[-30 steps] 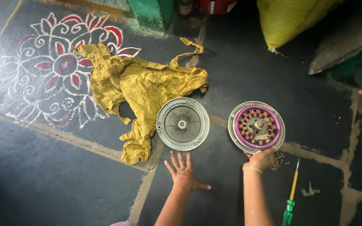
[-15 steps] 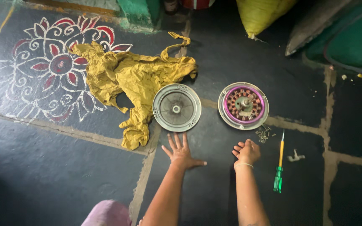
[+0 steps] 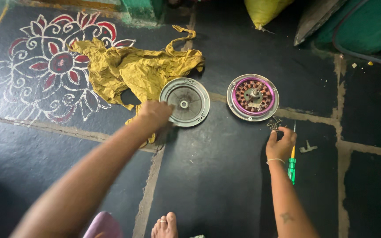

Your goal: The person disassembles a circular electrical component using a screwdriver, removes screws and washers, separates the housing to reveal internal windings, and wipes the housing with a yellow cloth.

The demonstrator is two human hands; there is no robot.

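Left hand [image 3: 154, 113]: fingers closed on the left rim of the grey metal cover [image 3: 184, 102], which lies flat on the floor [image 3: 217, 176] beside the yellow cloth [image 3: 133, 70].
Right hand [image 3: 280, 142]: fingertips pinched together over small screws [image 3: 274, 124], screwdriver [image 3: 292, 164] just beside.
Cover handling: likely rigid, fairly heavy; best gripped by the rim.
Motor disc [image 3: 252, 97]: apart, untouched; its windings look fragile.

— Do you see any package, label, sign or screen here?

— No label, no sign and no screen. Only one thing is perhaps a package: a yellow sack [image 3: 265, 11] at the top edge, cut by the frame, its corner resting on the dark floor [image 3: 225, 176].

— Has it any print?

— I cannot tell; only plain yellow shows.
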